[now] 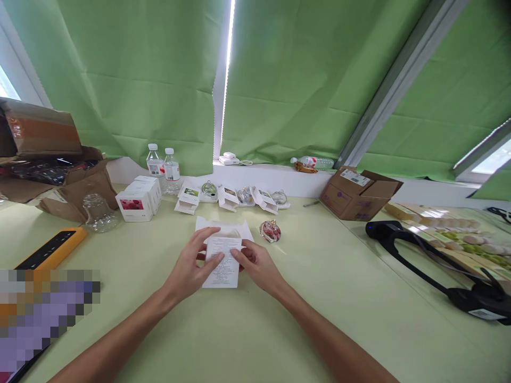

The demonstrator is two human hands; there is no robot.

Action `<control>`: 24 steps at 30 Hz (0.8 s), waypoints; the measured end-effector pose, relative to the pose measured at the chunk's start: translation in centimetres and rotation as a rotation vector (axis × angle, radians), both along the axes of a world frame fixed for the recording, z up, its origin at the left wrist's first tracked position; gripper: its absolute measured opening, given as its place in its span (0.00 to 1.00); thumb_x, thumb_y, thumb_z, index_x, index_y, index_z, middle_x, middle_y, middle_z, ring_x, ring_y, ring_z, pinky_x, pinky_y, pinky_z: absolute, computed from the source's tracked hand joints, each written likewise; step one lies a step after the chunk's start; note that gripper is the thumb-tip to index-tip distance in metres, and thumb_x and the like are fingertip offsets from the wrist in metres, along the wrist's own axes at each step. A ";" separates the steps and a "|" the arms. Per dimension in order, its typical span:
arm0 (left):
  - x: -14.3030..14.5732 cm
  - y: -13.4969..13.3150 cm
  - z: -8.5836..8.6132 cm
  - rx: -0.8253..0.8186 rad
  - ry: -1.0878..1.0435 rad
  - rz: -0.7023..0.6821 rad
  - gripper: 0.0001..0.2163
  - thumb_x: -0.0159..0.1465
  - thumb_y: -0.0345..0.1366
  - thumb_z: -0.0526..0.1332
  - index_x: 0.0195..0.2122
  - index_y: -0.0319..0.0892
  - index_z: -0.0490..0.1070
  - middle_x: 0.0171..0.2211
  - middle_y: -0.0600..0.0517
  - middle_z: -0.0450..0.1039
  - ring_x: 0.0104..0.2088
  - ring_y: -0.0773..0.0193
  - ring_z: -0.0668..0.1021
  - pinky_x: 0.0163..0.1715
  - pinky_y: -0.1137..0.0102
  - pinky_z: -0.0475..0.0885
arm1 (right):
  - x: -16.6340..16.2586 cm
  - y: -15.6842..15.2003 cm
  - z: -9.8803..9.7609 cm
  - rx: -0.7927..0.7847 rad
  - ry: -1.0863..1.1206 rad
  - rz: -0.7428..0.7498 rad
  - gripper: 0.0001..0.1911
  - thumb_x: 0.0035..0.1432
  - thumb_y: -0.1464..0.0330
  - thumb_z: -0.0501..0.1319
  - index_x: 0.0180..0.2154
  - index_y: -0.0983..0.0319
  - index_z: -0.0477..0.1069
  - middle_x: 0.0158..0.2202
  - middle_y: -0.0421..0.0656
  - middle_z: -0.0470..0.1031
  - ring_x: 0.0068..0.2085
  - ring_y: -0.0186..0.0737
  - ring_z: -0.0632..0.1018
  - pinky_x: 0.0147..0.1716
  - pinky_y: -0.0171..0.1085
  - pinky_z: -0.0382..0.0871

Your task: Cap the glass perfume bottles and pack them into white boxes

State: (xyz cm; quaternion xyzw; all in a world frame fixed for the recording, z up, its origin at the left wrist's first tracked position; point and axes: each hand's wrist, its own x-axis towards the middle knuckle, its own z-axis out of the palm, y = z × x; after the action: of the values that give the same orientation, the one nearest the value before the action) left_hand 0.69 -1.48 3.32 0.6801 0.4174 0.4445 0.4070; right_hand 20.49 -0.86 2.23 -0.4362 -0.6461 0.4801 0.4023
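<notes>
My left hand (194, 264) and my right hand (258, 267) both grip a small white carton (222, 261) with printed text, held on the pale green table (255, 330) in front of me. The fingers of each hand curl around its side edges. The carton's flaps are spread open behind it. A small glass ornament with red filling (270, 231) lies just beyond my right hand, untouched.
Behind stand a row of opened small cartons with glass ornaments (239, 196), stacked white boxes (139, 199), two water bottles (164, 168) and a glass jar (97, 211). Cardboard boxes (357, 192) sit at right and left. A black headset (435, 266) lies at right, an orange power strip (51, 248) at left.
</notes>
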 end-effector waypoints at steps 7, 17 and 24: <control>-0.7 0.8 0.8 -0.141 -0.110 -0.067 0.24 0.61 0.45 0.61 0.56 0.49 0.58 0.46 0.49 0.72 0.40 0.59 0.79 0.36 0.66 0.76 | 0.2 -0.2 0.0 0.015 -0.050 -0.011 0.27 0.58 0.53 0.59 0.53 0.61 0.67 0.36 0.45 0.77 0.36 0.42 0.78 0.33 0.39 0.73; -1.4 1.2 0.9 -0.291 -0.101 -0.191 0.26 0.57 0.45 0.65 0.55 0.48 0.60 0.47 0.47 0.74 0.41 0.56 0.79 0.43 0.61 0.73 | 0.5 -0.5 1.0 0.074 0.014 0.011 0.32 0.55 0.58 0.65 0.59 0.56 0.61 0.47 0.45 0.74 0.38 0.40 0.77 0.37 0.39 0.73; -1.7 1.3 1.1 -0.356 0.013 -0.240 0.21 0.56 0.46 0.66 0.48 0.45 0.67 0.40 0.48 0.78 0.41 0.55 0.79 0.44 0.60 0.71 | 0.9 0.3 0.4 -0.025 0.007 0.038 0.27 0.56 0.53 0.61 0.50 0.63 0.71 0.36 0.45 0.77 0.37 0.43 0.77 0.36 0.40 0.73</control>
State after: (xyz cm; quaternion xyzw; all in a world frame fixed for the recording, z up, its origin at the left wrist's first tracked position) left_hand -1.04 -0.19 4.44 0.6449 0.4082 0.3077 0.5681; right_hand 21.40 -0.52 2.60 -0.4273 -0.6468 0.4971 0.3898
